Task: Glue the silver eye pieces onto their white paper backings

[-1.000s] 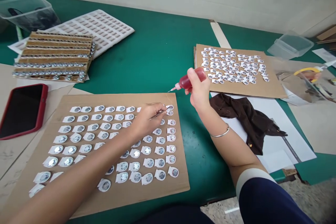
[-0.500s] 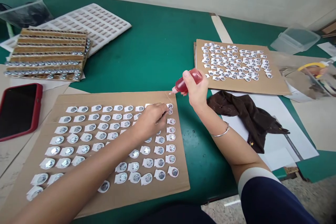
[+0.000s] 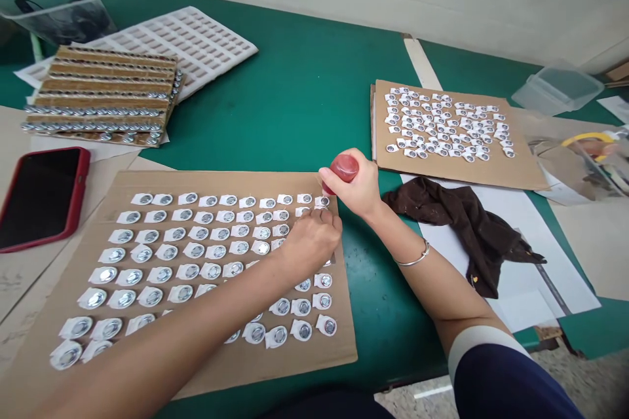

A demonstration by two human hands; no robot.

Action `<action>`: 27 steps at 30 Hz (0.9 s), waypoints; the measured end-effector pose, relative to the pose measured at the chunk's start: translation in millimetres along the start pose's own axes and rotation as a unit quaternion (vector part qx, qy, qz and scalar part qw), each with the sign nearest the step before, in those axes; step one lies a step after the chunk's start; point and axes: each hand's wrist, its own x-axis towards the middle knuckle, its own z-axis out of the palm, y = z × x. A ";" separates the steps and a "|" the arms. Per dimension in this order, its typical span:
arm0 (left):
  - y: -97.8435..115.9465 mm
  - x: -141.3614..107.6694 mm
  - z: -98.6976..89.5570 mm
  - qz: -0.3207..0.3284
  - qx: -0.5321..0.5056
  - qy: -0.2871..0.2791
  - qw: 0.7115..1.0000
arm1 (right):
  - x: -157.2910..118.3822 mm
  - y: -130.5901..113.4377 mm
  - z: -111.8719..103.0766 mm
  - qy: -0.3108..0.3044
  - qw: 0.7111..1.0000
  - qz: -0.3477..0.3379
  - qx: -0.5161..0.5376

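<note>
My right hand (image 3: 358, 186) grips a small squeeze bottle (image 3: 344, 168) of red liquid. The bottle is tipped, its base toward me and its tip down at the top right corner of a cardboard sheet (image 3: 216, 180). Rows of round silver metal pieces on white paper tabs lie across that sheet; one such piece (image 3: 322, 201) is right under the bottle. Below it my left hand (image 3: 314, 236) rests closed over the right-hand columns, fingers curled. Whatever its fingertips pinch, if anything, is hidden.
A second cardboard sheet (image 3: 462, 170) with similar small pieces lies at back right, beside a brown cloth (image 3: 457, 219). At left are a red-cased phone (image 3: 44, 200), stacked cardboard strips (image 3: 103, 95), a white printed sheet (image 3: 211, 39) and a clear bin (image 3: 54, 6).
My right hand has moved down and left and tilted the bottle steeply, tip down. My left hand has shifted right and slightly toward me. The view has shifted slightly.
</note>
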 end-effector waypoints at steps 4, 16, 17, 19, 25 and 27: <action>6.6 -0.7 1.9 0.004 0.028 0.022 0.999 | -1.2 0.4 0.8 -0.024 1.000 -0.009 -0.014; 9.6 -2.6 8.9 0.006 0.059 0.075 0.995 | -3.0 2.4 3.8 -0.051 0.998 -0.012 -0.043; 9.7 -2.8 9.1 0.006 0.054 0.075 0.996 | -3.0 2.5 3.9 -0.051 0.998 -0.012 -0.044; 9.5 -3.3 9.4 0.006 0.046 0.077 0.996 | -3.2 2.6 4.1 -0.047 0.998 -0.013 -0.044; 8.3 -3.8 9.0 0.008 0.031 0.071 0.997 | -3.7 4.7 5.7 -0.035 0.998 -0.022 -0.040; 8.4 -3.2 8.6 0.006 0.026 0.060 0.998 | -3.7 5.5 5.9 -0.034 0.998 -0.021 -0.041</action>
